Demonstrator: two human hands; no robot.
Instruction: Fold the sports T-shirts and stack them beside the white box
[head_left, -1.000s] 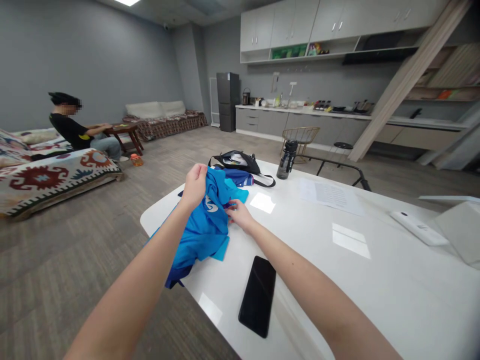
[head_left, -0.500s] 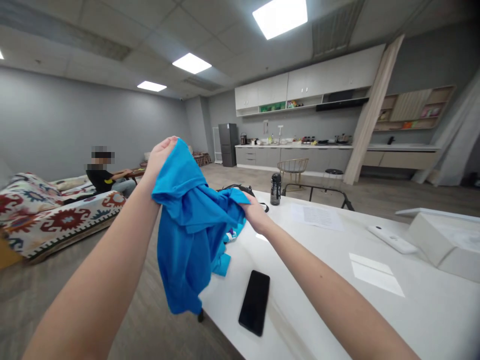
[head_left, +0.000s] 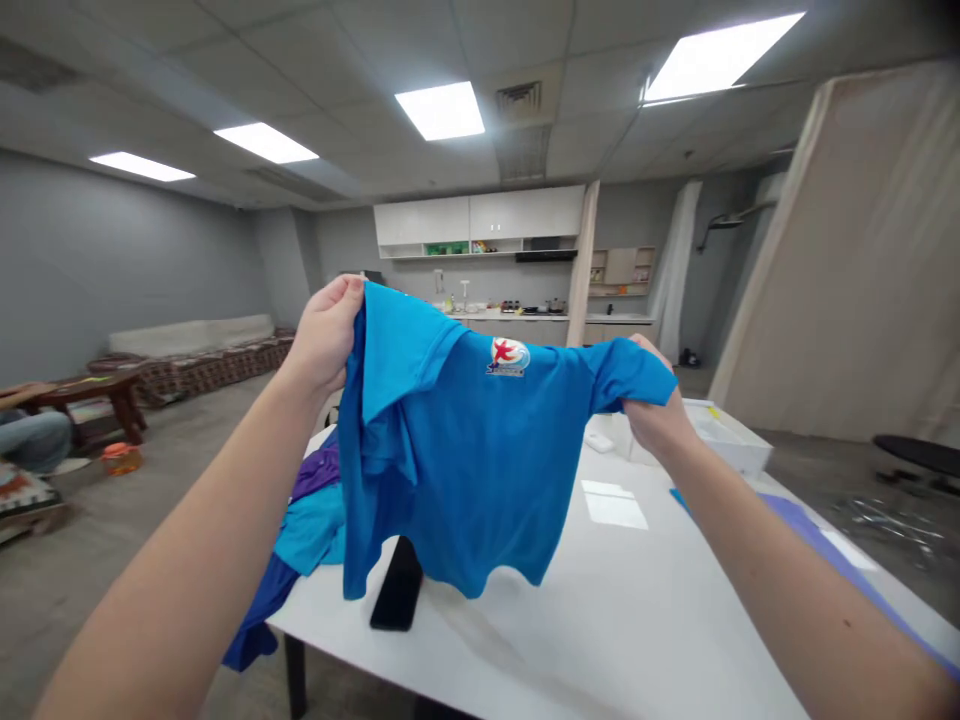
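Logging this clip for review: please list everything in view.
polo shirt: one, blue, above the table
badge: one, red and white, on the shirt
phone: one, black, on the table
clothing heap: one, purple and teal, at the table's left edge
table: one, white, under these
box: one, white, far table end
sofa: one, pale, left wall
low table: one, brown, far left
container: one, orange, on the floor
wall cabinets: a row, white, back wall
left hand: one, gripping the shirt's shoulder
right hand: one, gripping its sleeve
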